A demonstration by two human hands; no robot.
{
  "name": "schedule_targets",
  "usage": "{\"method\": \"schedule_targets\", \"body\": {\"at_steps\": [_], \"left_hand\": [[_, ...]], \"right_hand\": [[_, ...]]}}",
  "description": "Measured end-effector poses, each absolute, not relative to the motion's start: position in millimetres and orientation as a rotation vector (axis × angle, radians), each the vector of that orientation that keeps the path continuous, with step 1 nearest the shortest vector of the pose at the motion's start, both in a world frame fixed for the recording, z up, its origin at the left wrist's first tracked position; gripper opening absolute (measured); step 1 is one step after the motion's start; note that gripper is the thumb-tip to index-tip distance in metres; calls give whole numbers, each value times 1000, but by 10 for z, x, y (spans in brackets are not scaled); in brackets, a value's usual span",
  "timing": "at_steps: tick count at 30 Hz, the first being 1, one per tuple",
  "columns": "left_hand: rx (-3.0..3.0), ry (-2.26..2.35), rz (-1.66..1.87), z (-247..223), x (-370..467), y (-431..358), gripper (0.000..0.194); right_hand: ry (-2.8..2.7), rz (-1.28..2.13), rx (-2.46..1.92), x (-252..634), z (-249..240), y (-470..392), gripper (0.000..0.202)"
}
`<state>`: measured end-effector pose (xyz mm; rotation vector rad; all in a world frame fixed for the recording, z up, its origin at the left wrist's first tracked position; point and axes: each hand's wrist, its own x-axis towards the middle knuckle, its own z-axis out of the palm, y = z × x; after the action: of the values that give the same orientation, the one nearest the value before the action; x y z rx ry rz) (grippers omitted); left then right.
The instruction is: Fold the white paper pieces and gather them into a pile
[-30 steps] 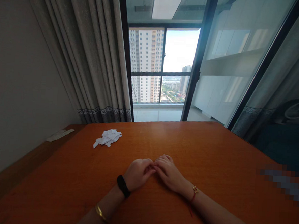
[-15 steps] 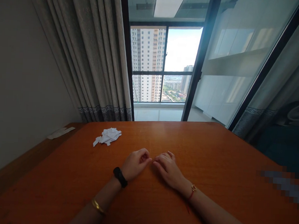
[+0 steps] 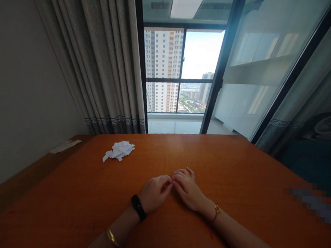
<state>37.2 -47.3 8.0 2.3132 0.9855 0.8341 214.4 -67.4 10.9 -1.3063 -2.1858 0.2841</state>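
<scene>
Near the middle of the table my left hand [image 3: 156, 192] is closed, its thumb and fingertips brought together. Its tips touch the thumb and index fingertips of my right hand [image 3: 188, 189]. That right hand rests low over the wood, palm down, with its fingers bent inward and closed. Whatever lies between the fingertips, if anything, is too small or hidden to make out. Beyond my left hand, a heap of folded white paper pieces [image 3: 121, 150] sits on the wooden table [image 3: 222, 161], apart from both hands.
A pale flat strip [image 3: 65, 146] lies on the ledge along the left wall. Behind the table's far edge are a grey curtain [image 3: 114, 79] and a sliding glass door with a dark frame [image 3: 217, 71]. A blurred patch [image 3: 314, 204] covers something at the right edge.
My left hand has moved right and slightly nearer to me. Its fingertips have closed and now meet those of my right hand, which has barely shifted. The paper heap stays put.
</scene>
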Motion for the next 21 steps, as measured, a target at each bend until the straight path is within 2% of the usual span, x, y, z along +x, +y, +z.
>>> {"method": "schedule_targets", "body": {"at_steps": [21], "left_hand": [[2302, 1008, 854, 73, 369, -508, 14]], "right_hand": [[-2241, 303, -1252, 2150, 155, -708, 24]]}}
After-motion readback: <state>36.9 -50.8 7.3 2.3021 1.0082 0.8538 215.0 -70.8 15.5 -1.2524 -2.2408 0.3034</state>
